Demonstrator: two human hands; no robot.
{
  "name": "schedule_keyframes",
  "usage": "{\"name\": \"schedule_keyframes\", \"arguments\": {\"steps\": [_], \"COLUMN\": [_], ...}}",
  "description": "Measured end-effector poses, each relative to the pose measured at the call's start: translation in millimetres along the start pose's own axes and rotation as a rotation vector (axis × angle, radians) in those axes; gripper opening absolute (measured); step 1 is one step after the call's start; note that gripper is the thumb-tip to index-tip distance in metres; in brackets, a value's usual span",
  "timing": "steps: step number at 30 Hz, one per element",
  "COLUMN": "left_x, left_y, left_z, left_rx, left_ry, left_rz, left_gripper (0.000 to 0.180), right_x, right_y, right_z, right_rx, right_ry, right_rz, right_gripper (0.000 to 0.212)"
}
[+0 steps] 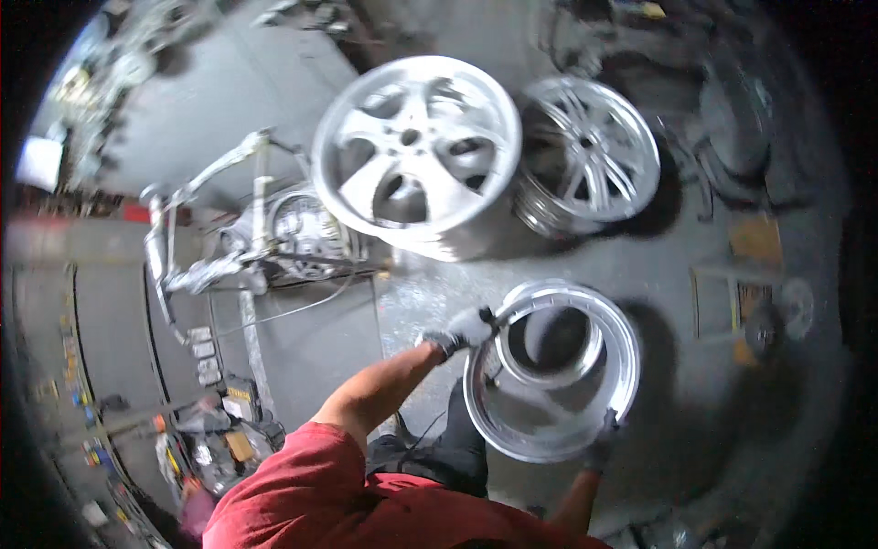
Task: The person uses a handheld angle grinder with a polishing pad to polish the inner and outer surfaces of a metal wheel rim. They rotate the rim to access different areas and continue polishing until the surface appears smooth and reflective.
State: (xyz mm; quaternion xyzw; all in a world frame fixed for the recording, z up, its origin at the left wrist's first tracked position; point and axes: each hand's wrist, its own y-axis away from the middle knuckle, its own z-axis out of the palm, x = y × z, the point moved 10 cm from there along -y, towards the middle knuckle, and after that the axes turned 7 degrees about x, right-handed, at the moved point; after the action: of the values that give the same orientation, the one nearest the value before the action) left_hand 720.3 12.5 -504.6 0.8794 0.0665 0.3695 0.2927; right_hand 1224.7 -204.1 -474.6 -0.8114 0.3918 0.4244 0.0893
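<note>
A silver wheel rim barrel (624, 357), a bare ring without spokes, is held in front of my body. My left hand (470, 327), in a pale glove with a dark cuff, grips its upper left edge. On its lower right edge is my right hand (602, 442), in a dark glove and in shadow; its fingers appear closed over the lip. Beyond the barrel stands a large silver wheel (441, 188) with broad spokes. To its right is a smaller silver wheel (596, 178) with thin paired spokes.
At the left, a pale metal frame (261, 210) stands beside another wheel (306, 229), with a thin cable trailing below. Tools and boxes (240, 403) crowd the lower left. Dark equipment (736, 119) lines the far right, above a brown board (755, 240). Floor (412, 302) surrounds the wheels.
</note>
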Motion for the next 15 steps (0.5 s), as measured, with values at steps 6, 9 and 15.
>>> {"name": "schedule_keyframes", "arguments": {"steps": [6, 9, 15], "left_x": [-55, -94, -174], "left_y": [193, 265, 382], "left_z": [-87, -100, -120], "left_rx": [0.216, 0.284, 0.362], "left_ry": [0.33, 0.618, 0.938], "left_rz": [-0.198, -0.197, -0.295], "left_gripper": [0.049, 0.051, 0.05], "right_x": [-293, -412, -596], "right_y": [50, 120, 350], "right_z": [-18, -10, 16], "right_rx": [-0.304, -0.433, -0.443], "right_ry": [-0.068, -0.017, 0.132], "right_rz": [-0.314, -0.46, -0.986], "right_gripper": [0.016, 0.02, 0.021]}}
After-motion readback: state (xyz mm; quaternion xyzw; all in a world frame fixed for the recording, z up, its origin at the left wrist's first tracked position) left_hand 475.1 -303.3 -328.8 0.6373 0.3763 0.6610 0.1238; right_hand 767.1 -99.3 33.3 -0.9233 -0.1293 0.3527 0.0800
